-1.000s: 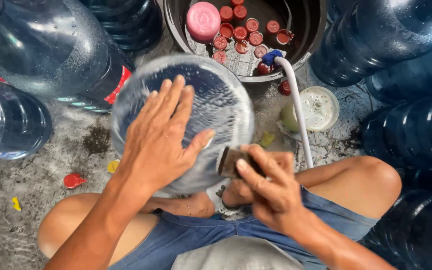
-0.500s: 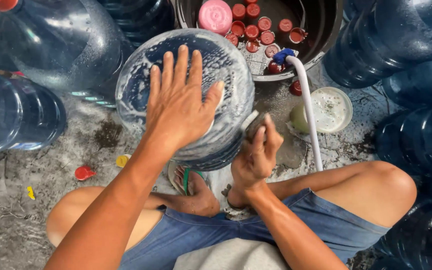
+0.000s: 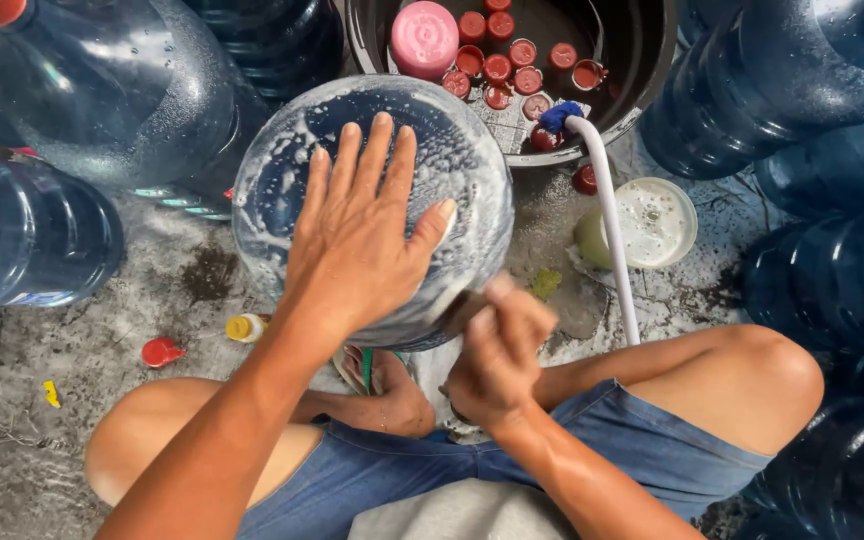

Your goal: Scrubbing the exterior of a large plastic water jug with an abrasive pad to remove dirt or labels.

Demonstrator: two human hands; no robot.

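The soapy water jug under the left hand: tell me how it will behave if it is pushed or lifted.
The jug is coated in suds, so it is probably slippery to grip. Its round body lies on its side, so it likely rolls once the left hand lets go. It looks empty and clear, so probably light for its bulk, though awkward for one hand.

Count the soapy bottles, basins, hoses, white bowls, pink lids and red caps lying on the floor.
Soapy bottle: 1
Black basin: 1
White hose: 1
White bowl: 1
Pink lid: 1
Red caps on the floor: 2
Total: 7
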